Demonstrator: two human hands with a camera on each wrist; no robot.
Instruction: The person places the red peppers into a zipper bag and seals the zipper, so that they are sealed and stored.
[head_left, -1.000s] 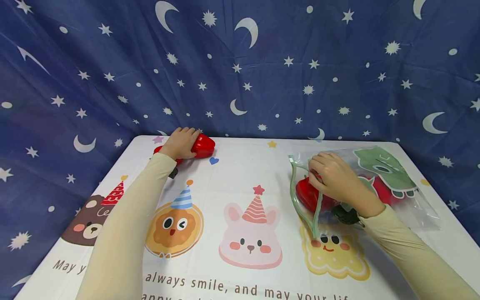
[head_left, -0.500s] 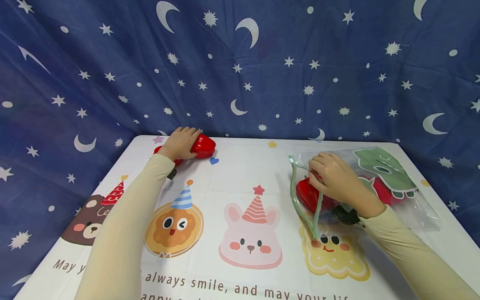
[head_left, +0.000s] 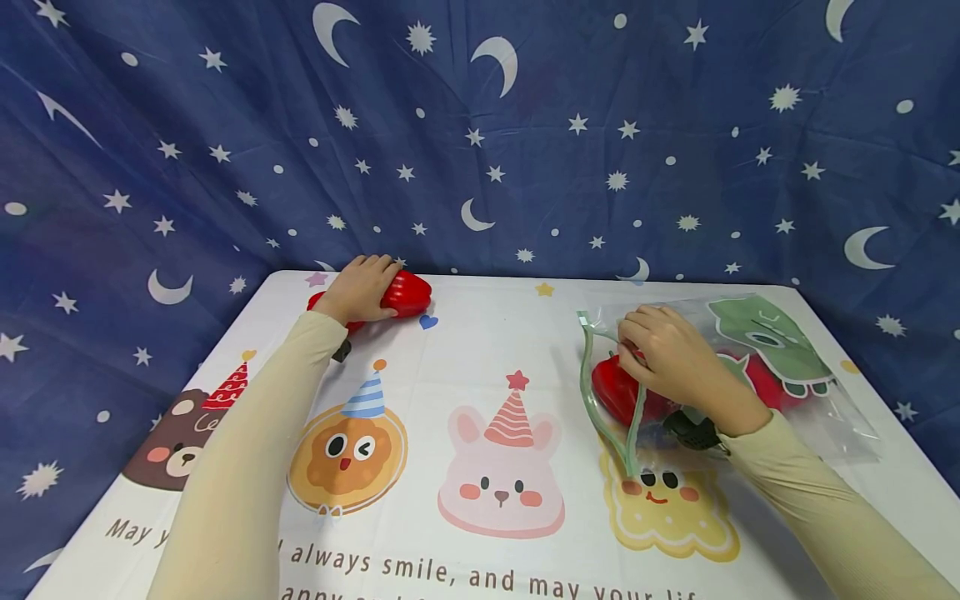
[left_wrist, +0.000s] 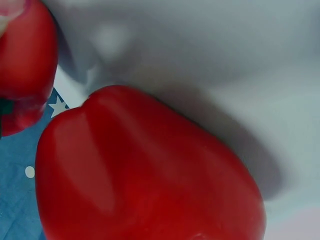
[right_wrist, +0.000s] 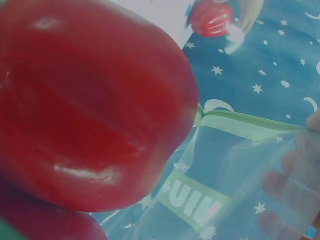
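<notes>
At the far left of the table, my left hand (head_left: 362,287) grips a red bell pepper (head_left: 408,294) with its fingers over the top. A second red pepper (head_left: 315,298) lies beside it, partly hidden under the wrist; it looms large as the nearer pepper (left_wrist: 150,170) in the left wrist view. On the right, my right hand (head_left: 667,358) holds the top edge of a clear zip bag (head_left: 840,429), its mouth gaping leftward. Inside the bag sit a red pepper (head_left: 613,390) near the mouth and another red one (head_left: 765,383) deeper in. Fingers (right_wrist: 275,182) show through the plastic.
A white printed tablecloth (head_left: 480,333) covers the table between the two hands. Behind its far edge hangs a dark blue curtain (head_left: 555,200) with stars and moons. Green cartoon prints (head_left: 765,333) on the bag hide part of its contents.
My left forearm has shifted very slightly to the left, and the gripped pepper sits a touch lower. The right hand and the bag look unchanged.
</notes>
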